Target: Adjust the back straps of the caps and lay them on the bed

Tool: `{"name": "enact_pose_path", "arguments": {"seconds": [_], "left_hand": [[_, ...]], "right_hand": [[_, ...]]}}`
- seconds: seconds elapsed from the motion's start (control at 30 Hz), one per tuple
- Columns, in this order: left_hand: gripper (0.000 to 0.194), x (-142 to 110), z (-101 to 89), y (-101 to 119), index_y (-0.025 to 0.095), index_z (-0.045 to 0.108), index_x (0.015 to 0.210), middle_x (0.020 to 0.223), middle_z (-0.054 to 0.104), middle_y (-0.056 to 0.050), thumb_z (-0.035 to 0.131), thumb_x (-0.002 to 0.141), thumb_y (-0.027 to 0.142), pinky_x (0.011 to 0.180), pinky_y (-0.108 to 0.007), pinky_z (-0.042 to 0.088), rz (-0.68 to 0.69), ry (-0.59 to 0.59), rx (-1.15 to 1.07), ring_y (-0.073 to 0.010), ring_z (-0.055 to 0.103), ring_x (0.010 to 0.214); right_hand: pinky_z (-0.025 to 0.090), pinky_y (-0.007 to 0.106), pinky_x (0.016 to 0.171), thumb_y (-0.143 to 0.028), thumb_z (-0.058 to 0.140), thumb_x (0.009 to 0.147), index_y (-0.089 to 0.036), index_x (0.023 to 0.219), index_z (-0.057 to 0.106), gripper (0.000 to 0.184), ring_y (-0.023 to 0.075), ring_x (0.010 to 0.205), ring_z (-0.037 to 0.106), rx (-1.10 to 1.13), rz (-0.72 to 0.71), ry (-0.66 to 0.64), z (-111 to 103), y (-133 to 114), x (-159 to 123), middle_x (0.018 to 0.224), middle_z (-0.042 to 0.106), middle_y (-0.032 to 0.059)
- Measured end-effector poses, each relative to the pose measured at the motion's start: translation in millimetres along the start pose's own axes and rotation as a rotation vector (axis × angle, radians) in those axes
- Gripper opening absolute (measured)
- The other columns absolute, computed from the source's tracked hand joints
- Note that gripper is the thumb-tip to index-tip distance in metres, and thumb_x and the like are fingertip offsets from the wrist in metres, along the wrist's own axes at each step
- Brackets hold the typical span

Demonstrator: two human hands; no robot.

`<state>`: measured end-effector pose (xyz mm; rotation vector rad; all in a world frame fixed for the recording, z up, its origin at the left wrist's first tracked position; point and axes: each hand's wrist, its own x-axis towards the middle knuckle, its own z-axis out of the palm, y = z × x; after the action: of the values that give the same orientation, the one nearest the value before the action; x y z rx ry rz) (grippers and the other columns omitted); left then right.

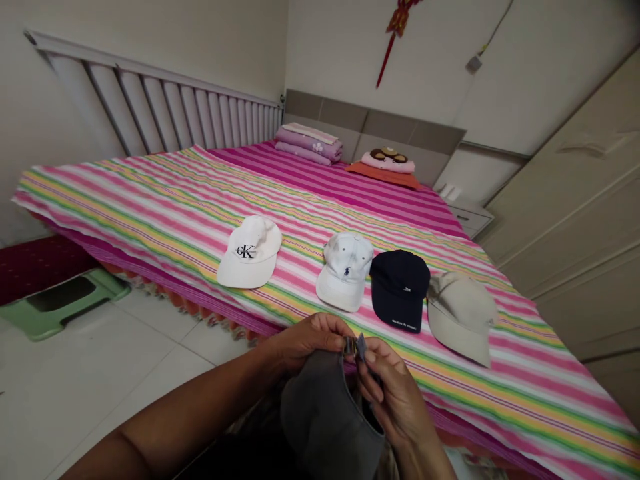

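Note:
A dark grey cap (327, 407) hangs between my hands in front of the bed, its back strap uppermost. My left hand (317, 339) pinches the strap beside a small metal buckle (350, 345). My right hand (393, 387) grips the strap's other end, the short grey tip (361, 347) showing between thumb and fingers. Beyond them on the bed lie a white cap with black letters (251, 252), a pale cap with a small dark emblem (346, 270), a navy cap (400, 288) and a beige cap (463, 313).
A striped sheet (165, 200) covers the bed. Folded purple bedding (307, 147) and a pink pillow (387, 162) lie near the headboard (345, 120). At left, a green stool (60, 303) stands on the tiled floor; a white radiator (165, 110) lines the wall. A wardrobe (575, 220) rises at right.

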<state>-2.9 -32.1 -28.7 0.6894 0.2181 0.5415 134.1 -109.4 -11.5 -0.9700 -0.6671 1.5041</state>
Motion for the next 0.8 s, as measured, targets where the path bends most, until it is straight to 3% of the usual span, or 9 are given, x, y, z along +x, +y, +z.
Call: {"name": "enact_pose_path", "arguments": {"seconds": [0.17, 0.47, 0.8], "left_hand": [[0.022, 2, -5.1, -3, 0.011, 0.061, 0.073, 0.061, 0.066, -0.005, 0.074, 0.057, 0.017, 0.045, -0.014, 0.041, 0.051, -0.007, -0.038, -0.0086, 0.058, 0.048], [0.021, 4, -6.9, -7, 0.011, 0.061, 0.071, 0.063, 0.066, -0.004, 0.075, 0.056, 0.015, 0.050, -0.015, 0.044, 0.050, 0.032, -0.083, -0.0090, 0.060, 0.053], [0.019, 5, -12.0, -12, 0.010, 0.064, 0.070, 0.065, 0.067, -0.003, 0.075, 0.055, 0.014, 0.053, -0.016, 0.044, 0.052, 0.110, -0.075, -0.0088, 0.060, 0.054]], "right_hand": [[0.014, 0.014, 0.034, -0.031, 0.067, 0.067, -0.015, 0.065, 0.054, 0.021, -0.0009, 0.031, 0.015, 0.054, 0.020, 0.016, -2, 5, 3, 0.041, 0.040, -0.0095], [0.015, 0.014, 0.032, -0.030, 0.067, 0.068, -0.016, 0.061, 0.048, 0.025, -0.0002, 0.030, 0.016, 0.166, 0.097, -0.085, -3, 17, 8, 0.040, 0.037, -0.0103], [0.011, 0.015, 0.033, -0.036, 0.069, 0.065, -0.017, 0.058, 0.043, 0.033, 0.0007, 0.031, 0.017, 0.016, 0.112, -0.044, -7, 15, 11, 0.036, 0.033, -0.0110]]}}
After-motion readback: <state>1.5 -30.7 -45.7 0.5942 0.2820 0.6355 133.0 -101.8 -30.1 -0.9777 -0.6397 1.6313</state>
